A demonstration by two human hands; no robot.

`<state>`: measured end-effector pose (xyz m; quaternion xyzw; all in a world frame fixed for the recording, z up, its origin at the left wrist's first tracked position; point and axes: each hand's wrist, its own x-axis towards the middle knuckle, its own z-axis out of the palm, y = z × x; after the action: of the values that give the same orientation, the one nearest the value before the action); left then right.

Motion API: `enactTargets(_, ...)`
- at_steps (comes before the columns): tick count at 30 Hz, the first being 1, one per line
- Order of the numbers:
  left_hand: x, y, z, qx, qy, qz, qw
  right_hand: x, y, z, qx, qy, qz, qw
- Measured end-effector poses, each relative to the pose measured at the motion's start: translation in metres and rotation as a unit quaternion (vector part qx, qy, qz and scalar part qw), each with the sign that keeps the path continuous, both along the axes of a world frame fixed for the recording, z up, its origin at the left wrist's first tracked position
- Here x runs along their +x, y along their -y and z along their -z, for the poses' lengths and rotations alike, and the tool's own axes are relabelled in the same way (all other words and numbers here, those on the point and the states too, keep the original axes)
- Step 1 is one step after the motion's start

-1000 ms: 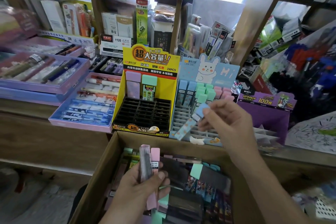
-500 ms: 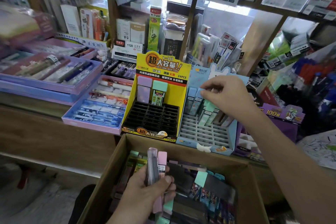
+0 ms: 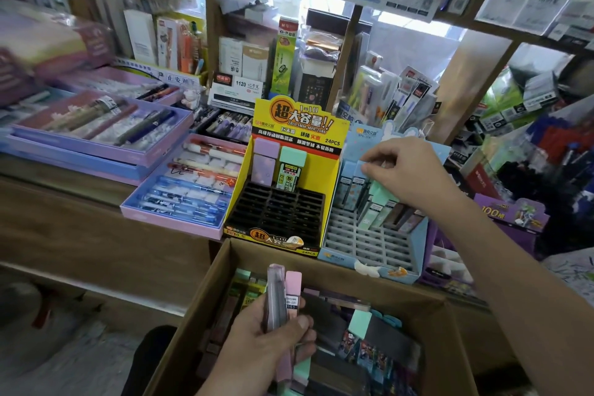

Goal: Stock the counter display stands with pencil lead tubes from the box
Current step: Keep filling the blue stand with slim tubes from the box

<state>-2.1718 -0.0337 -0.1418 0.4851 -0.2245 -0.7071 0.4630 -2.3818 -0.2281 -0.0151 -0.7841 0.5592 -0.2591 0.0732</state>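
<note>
I see a yellow stand [image 3: 241, 193] with a black grid, on the left. Right of it, a light blue stand [image 3: 421, 247] and a blue tube [image 3: 357, 180]. Near me, a brown box [image 3: 205, 299] and a pink tube [image 3: 293, 283].

Counter [image 3: 64, 191] w/ yellow stand [image 3: 240, 190], blue stand [image 3: 379, 271].

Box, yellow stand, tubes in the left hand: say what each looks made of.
Box: brown cardboard, matte, with raw cut edges. Yellow stand: printed card, slightly glossy. Its black grid is probably moulded plastic. Tubes held by the left hand: hard plastic, one smoky and see-through, one opaque pink with a paper-like label.
</note>
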Motion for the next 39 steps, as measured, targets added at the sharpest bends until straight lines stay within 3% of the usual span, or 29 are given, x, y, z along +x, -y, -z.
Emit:
enactTargets(21, 0.0, 0.0, -0.003, 0.0, -0.015, 0.004, 1.0, 0.013, 0.007, -0.006, 0.051, -0.031, 0.007, 0.998)
enactTargets(31, -0.001, 0.001, 0.002, 0.001, -0.03, 0.001, 1.0, 0.019, 0.009, 0.008, 0.09, 0.021, 0.046, 0.995)
enactTargets(39, 0.001, 0.002, 0.006, 0.001, -0.011, -0.002, 1.0, 0.025, 0.006, 0.006, 0.068, -0.034, 0.039, 0.996)
